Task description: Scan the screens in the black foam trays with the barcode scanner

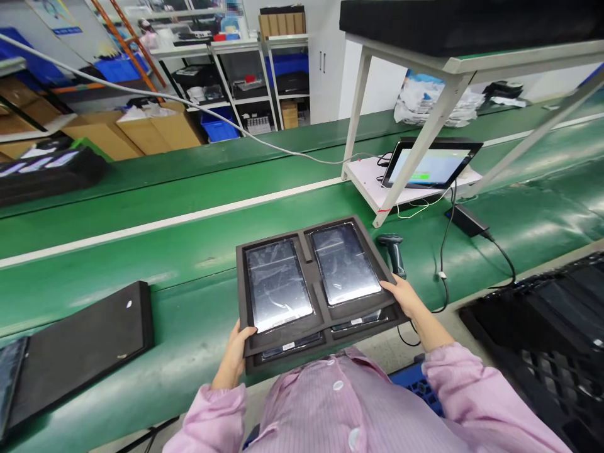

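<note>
A dark foam tray [311,274] with two film-covered tablets, a left one [278,283] and a right one [345,261], is in front of my body. Beneath it lies a second foam tray [292,360], offset toward me, with the edges of more tablets showing. My left hand [237,349] grips the upper tray's near left corner, thumb on top. At the right edge my right hand [404,297] holds the same tray, thumb on top, fingers underneath mostly hidden. Just beyond my right hand lies a dark handheld scanner [392,251].
A black foam slab [85,346] lies at left on the green bench [189,314]. A lit tablet [427,165] stands on the white stand's shelf [365,179]. A black power adapter [468,220] and cables lie at right, near stacked black trays [542,333].
</note>
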The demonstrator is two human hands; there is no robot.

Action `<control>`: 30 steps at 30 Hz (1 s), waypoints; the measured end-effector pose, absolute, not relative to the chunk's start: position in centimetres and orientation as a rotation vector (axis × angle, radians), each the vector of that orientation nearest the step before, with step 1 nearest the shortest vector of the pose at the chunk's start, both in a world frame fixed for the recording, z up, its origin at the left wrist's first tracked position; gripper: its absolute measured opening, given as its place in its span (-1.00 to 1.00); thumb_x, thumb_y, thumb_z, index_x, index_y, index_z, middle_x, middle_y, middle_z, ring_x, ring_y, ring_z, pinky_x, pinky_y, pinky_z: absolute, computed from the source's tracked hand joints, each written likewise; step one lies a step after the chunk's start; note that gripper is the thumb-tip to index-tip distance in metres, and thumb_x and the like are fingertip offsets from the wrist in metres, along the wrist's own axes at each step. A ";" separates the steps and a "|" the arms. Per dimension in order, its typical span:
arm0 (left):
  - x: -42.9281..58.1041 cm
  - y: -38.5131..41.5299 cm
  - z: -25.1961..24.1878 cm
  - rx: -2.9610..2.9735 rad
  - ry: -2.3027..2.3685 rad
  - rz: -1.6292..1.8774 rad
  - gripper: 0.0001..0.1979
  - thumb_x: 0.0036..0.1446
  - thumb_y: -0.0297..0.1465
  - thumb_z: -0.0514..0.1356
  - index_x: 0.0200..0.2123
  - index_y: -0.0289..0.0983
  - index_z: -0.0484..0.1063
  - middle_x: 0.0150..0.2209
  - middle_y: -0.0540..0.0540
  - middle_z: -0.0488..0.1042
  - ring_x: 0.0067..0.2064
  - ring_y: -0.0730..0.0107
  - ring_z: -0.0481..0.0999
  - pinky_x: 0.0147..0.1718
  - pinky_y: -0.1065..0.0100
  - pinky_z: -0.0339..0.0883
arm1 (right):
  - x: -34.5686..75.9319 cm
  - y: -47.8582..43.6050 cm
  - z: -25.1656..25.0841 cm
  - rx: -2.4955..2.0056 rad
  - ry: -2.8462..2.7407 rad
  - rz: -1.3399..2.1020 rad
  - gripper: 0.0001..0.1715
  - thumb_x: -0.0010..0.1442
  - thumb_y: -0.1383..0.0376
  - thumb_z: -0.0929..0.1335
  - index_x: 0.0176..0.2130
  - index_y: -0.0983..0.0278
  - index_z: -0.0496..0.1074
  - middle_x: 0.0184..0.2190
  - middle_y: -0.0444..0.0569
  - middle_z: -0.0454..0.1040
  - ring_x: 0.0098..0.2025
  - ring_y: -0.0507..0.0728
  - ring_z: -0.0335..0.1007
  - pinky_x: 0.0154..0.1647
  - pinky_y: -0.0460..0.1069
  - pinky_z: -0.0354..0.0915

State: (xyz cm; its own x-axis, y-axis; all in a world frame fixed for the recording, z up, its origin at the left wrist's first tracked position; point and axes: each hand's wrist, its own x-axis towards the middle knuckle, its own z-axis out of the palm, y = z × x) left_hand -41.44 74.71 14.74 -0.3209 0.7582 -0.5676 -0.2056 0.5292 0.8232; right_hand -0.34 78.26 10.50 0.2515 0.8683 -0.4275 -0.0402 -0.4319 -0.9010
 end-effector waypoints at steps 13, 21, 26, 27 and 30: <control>-41.9 78.6 14.9 0.594 1.631 1.169 -0.42 -0.46 -0.40 0.22 -0.19 -0.31 0.38 -0.43 0.03 0.43 -0.47 0.46 0.36 -0.50 0.47 0.25 | -0.4 84.4 11.0 -1.631 -0.915 1.319 -0.36 -0.18 0.18 0.35 -0.06 0.31 0.39 -0.33 -0.03 0.53 -0.30 0.20 0.44 -0.26 0.04 0.38; -42.6 78.8 13.4 0.712 1.746 1.034 -0.43 -0.28 -0.29 0.22 -0.09 -0.30 0.37 -0.22 -0.10 0.50 -0.28 0.33 0.43 -0.30 0.41 0.28 | 3.3 83.4 9.8 -1.942 -0.989 0.769 -0.30 -0.01 0.18 0.30 0.11 0.37 0.20 0.27 0.19 -0.01 0.34 0.26 -0.28 0.31 0.19 -0.27; -42.5 78.6 14.0 0.793 1.842 0.999 -0.50 -0.25 -0.26 0.18 -0.14 -0.31 0.40 -0.17 -0.14 0.50 -0.19 0.25 0.44 -0.20 0.35 0.27 | 5.1 84.7 8.3 -2.041 -0.839 1.070 -0.49 -0.18 0.17 0.39 -0.21 0.34 0.30 -0.26 0.25 0.45 -0.06 0.45 0.35 -0.12 0.28 0.29; -42.5 78.6 14.1 0.800 1.851 1.000 -0.52 -0.24 -0.26 0.17 -0.16 -0.31 0.40 -0.18 -0.14 0.51 -0.18 0.24 0.45 -0.19 0.34 0.27 | 5.1 85.2 8.3 -1.985 -0.828 1.152 -0.54 -0.19 0.17 0.38 -0.26 0.30 0.27 -0.40 0.12 0.45 -0.23 0.39 0.43 -0.28 0.21 0.35; -42.4 78.4 14.4 0.814 1.855 1.005 -0.53 -0.21 -0.26 0.16 -0.16 -0.31 0.41 -0.19 -0.15 0.51 -0.17 0.20 0.46 -0.17 0.31 0.28 | 5.1 85.7 9.2 -1.819 -0.767 1.289 -0.57 -0.21 0.18 0.38 -0.32 0.26 0.21 -0.62 -0.08 0.35 -0.55 0.21 0.38 -0.56 0.05 0.30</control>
State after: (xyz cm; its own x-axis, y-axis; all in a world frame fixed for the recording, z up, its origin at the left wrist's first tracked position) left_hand -42.45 78.40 14.36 -0.4243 0.8262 -0.3707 0.1409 0.4646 0.8743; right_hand 5.14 85.74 9.25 0.3082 0.8148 -0.4910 0.0428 -0.5275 -0.8485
